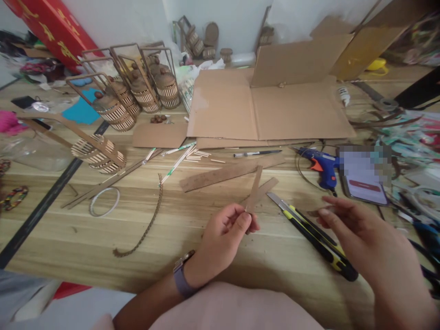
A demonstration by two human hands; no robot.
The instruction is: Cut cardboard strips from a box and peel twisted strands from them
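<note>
My left hand (223, 238), with a watch (184, 263) on its wrist, pinches a narrow brown cardboard strip (254, 190) that points up and away from me. To the right, my right hand (367, 243) hovers over the table with thumb and forefinger close together, a small brown scrap (312, 213) at their tips. Between the hands lies a black and yellow utility knife (311, 233), its blade out. Behind the held strip rest another short strip (270, 185) and a longer, wider cardboard strip (227, 173).
A blue glue gun (321, 167) and a phone (364, 176) lie at the right. Flattened cardboard (223, 105) covers the back middle. Several slatted lantern-like baskets (115, 107) stand at back left. Thin sticks (197, 156), a curved braided strip (151, 224) and a white ring (105, 201) lie left of centre.
</note>
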